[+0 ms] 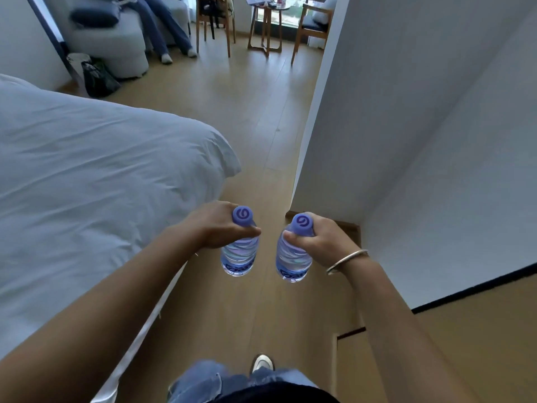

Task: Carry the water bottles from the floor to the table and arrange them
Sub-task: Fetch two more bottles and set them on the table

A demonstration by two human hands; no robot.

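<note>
1. Left hand [216, 226] is wrapped tight around the neck of the left bottle [239, 254], fingers curled just under the cap, thumb running across the front. Nothing loose about that grip.
2. Right hand [318, 242] does the same with the right bottle [293, 261], fingers curled round the neck and thumb pressed on the side facing the other bottle. There's a thin silver bangle [347, 260] on that wrist.
3. Both bottles hang upright from the hands, out in front of the person, above the wooden floor [255, 117] and not touching it. They're close side by side with a gap between them, not touching each other.
4. The bottles are clear plastic with ribbed shoulders, water inside, and a blue label band low on the body; the lettering is too cut off to read. Each has a purple cap [242, 215] with a swirl logo on top.
5. The white bed [96, 170] is on the left, a white wall [406, 112] on the right, and the person stands in the aisle between.
6. The small round wooden surface [268, 10] sits at the far end of the room, well apart from the bottles, with wooden chairs [315, 23] on either side and some stuff on top I can't make out.
7. Another person's legs [162, 27] show on a pale sofa at top left.
</note>
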